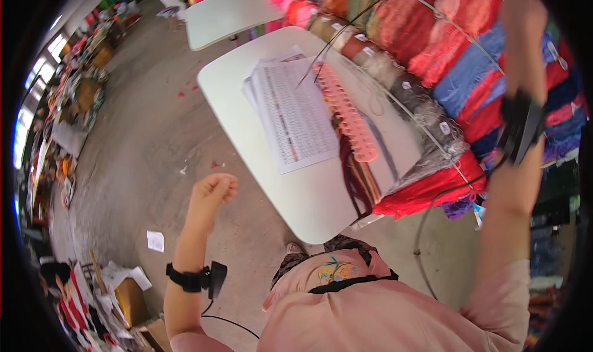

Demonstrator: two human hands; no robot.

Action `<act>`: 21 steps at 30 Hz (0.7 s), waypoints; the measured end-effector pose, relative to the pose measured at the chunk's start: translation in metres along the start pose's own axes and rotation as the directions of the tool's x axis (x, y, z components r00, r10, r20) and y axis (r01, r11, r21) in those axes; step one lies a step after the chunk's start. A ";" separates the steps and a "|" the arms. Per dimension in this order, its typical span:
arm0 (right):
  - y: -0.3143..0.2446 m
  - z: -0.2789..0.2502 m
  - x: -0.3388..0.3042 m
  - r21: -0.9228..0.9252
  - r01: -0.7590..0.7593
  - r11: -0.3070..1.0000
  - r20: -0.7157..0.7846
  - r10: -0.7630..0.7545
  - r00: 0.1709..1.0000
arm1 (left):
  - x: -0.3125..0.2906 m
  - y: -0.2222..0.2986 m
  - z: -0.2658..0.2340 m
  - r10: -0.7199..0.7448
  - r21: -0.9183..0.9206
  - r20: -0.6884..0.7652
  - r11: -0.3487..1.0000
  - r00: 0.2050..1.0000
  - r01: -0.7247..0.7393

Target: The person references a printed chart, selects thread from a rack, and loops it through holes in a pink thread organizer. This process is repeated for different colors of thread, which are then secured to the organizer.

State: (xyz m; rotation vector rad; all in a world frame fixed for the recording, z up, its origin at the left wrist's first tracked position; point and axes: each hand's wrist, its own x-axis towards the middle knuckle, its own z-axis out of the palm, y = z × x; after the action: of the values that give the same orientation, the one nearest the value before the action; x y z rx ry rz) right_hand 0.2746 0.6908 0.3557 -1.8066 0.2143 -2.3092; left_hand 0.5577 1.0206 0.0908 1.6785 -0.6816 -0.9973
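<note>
My left hand hangs in the air beside the white table, its fingers curled closed; nothing shows in them. Raised high at the far right, my right hand is smeared by motion and cut by the picture's edge, so its fingers cannot be made out. It is nearest the rack of hanging yarn skeins in red, blue and other colours. Stacked printed sheets lie on the table. Alongside them lies a pink strip with rows of holes, with dark red and brown thread strands by it.
A metal rod runs along the skeins. Another white table stands farther off. Heaped goods line the left wall, and a paper scrap lies on the floor. Cables hang from the bands on both my forearms.
</note>
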 end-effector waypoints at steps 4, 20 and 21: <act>-0.022 -0.005 -0.183 -0.114 -0.753 0.648 0.637 0.630 0.445 | -0.019 0.034 0.081 0.105 0.002 0.412 0.993 0.905 -0.116; -0.012 -0.071 -0.304 -0.362 -0.877 0.317 0.690 0.723 -0.023 | 0.027 0.021 0.210 -0.255 -0.288 0.444 0.867 0.859 0.407; -0.010 -0.072 -0.305 -0.366 -0.871 0.327 0.694 0.720 -0.021 | 0.028 0.023 0.211 -0.258 -0.283 0.424 0.873 0.868 0.398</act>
State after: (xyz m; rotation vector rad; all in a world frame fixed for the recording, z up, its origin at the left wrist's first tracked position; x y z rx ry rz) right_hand 0.2744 0.7746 0.0535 -1.6375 0.6678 -0.5330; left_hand 0.3893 0.8894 0.0768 1.3083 -0.4112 -1.6199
